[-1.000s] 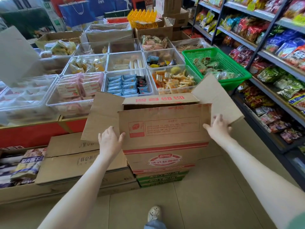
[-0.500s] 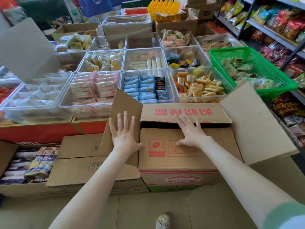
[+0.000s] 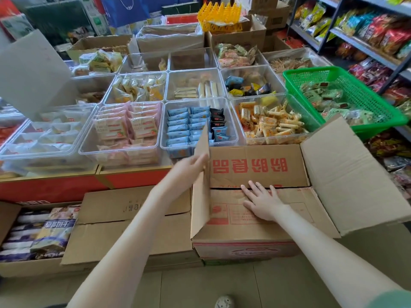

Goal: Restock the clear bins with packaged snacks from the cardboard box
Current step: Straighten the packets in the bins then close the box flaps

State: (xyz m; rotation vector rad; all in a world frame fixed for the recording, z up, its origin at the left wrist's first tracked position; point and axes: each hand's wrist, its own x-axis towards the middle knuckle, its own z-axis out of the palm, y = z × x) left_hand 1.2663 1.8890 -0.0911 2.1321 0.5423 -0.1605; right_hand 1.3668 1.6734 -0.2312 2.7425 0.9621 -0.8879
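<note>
A cardboard box point(image 3: 255, 247) with red print stands on the floor in front of the display. Its far and near long flaps lie flat and closed. My right hand point(image 3: 262, 202) presses flat on the near flap, fingertips at the seam. My left hand point(image 3: 189, 166) holds the left side flap point(image 3: 201, 185), which stands upright on edge; its fingers lie behind the flap. The right side flap point(image 3: 347, 174) hangs open outward. Behind the box are clear bins point(image 3: 199, 103) holding packaged snacks: blue packets point(image 3: 186, 125), pink packets point(image 3: 126, 127), orange sticks point(image 3: 269, 123). The box contents are hidden.
Flat closed cartons point(image 3: 133, 221) lie left of the box, and an open carton of packaged goods point(image 3: 42, 232) at far left. A green basket point(image 3: 347, 96) of snacks sits at right, beside shelves point(image 3: 378, 41) of bagged snacks. Bare floor lies below, with my shoe point(image 3: 224, 302).
My left hand has lifted the left side flap from lying outward to standing upright. My right hand slid slightly nearer on the near flap. The camera moved closer.
</note>
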